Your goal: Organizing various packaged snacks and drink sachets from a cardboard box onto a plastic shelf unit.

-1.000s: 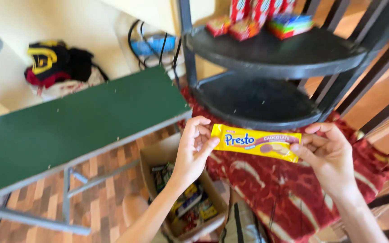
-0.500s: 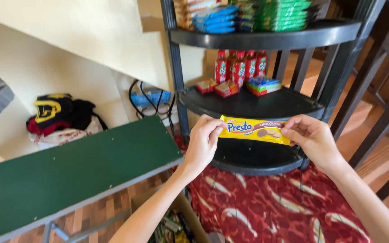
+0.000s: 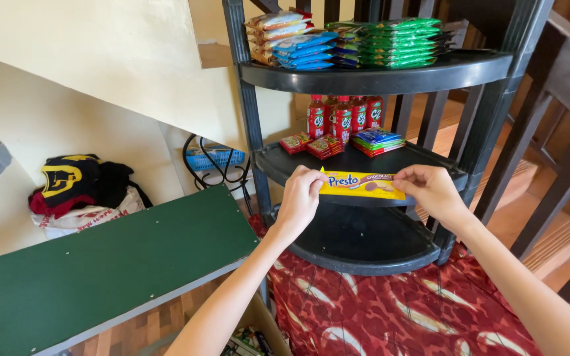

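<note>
Fingers (image 3: 311, 179) of both hands pinch the yellow biscuit packet (image 3: 361, 185) by its ends, level at the middle shelf's front rim (image 3: 278, 173). Bare shelf room lies just behind; left hand (image 3: 298, 201) and right hand (image 3: 431, 190) reach forward.

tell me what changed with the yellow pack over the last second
Both hands, left hand and right hand, carried the yellow biscuit pack up from over the cardboard box to the front edge of the black rack's middle shelf. Unchanged: each hand's grip on one end, pack level.
</note>
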